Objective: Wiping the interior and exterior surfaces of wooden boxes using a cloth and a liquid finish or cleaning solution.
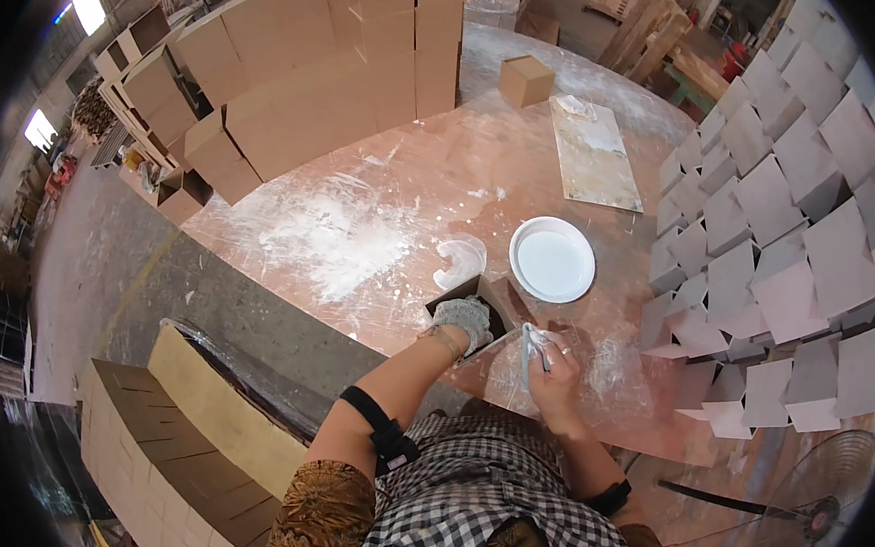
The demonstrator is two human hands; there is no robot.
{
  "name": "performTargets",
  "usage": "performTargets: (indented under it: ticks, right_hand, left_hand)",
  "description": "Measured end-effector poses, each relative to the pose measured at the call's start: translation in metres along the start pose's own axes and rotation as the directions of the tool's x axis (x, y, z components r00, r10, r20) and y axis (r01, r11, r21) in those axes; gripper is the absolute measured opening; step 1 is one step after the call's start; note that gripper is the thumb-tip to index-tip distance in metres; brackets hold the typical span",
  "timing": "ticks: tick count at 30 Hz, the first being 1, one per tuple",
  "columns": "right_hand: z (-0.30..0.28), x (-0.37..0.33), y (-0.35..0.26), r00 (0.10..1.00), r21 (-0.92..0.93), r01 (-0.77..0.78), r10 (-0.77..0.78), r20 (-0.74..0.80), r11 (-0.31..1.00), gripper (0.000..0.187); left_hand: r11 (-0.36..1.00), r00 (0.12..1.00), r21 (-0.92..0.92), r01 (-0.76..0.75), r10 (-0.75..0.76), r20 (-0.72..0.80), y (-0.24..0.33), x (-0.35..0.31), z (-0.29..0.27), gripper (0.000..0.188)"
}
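Observation:
My left hand [467, 319], in a grey knit glove, grips a small brown box [502, 300] at the table's near edge. The box's dark inside shows beside the glove, and the fingertips are partly hidden. Just right of the box, my bare right hand [554, 373] is closed around a thin, white-smeared tool [530, 345]. Its exact kind is not clear. Beyond my hands sits a round white dish [552, 259] with pale contents. A curved, whitish translucent piece [461, 259] lies left of the dish.
Brown boxes [311, 55] are stacked at the far left, and pale boxes [761, 223] form a wall on the right. A white-smeared board [597, 158] and a lone box [526, 81] lie farther back. A fan [821, 518] stands at lower right.

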State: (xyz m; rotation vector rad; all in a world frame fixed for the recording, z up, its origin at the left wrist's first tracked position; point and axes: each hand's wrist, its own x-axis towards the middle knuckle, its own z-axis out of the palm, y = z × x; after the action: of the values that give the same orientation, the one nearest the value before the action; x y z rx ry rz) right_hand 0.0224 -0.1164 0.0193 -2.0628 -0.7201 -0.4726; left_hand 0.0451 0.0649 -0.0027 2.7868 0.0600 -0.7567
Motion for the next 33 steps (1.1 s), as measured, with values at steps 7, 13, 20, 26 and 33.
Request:
performTargets:
  ticks: [7, 13, 20, 26, 33]
  right_hand:
    - [0.022, 0.004, -0.009, 0.842, -0.24, 0.505, -0.412, 0.349, 0.829, 0.02]
    - [0.014, 0.008, 0.014, 0.869, -0.438, 0.479, -0.338, 0.361, 0.761, 0.017]
    - [0.011, 0.01, -0.012, 0.899, -0.421, 0.419, -0.303, 0.317, 0.804, 0.014]
    - [0.015, 0.001, 0.008, 0.885, -0.512, 0.457, -0.313, 0.344, 0.728, 0.017]
    - [0.007, 0.011, 0.013, 0.927, -0.485, 0.341, -0.203, 0.314, 0.806, 0.024]
  left_hand:
    - [0.998, 0.997, 0.042, -0.047, 0.049, -0.053, -0.009, 0.013, 0.006, 0.043]
    - [0.997, 0.998, 0.036, -0.068, 0.068, -0.013, -0.005, -0.001, -0.007, 0.048]
    - [0.997, 0.998, 0.036, -0.065, 0.066, -0.018, -0.006, -0.001, -0.004, 0.048]
    - [0.997, 0.997, 0.033, -0.075, 0.076, -0.025, -0.005, -0.001, -0.004, 0.048]
    - [0.995, 0.993, 0.067, -0.08, 0.085, -0.077, -0.012, 0.007, -0.002, 0.049]
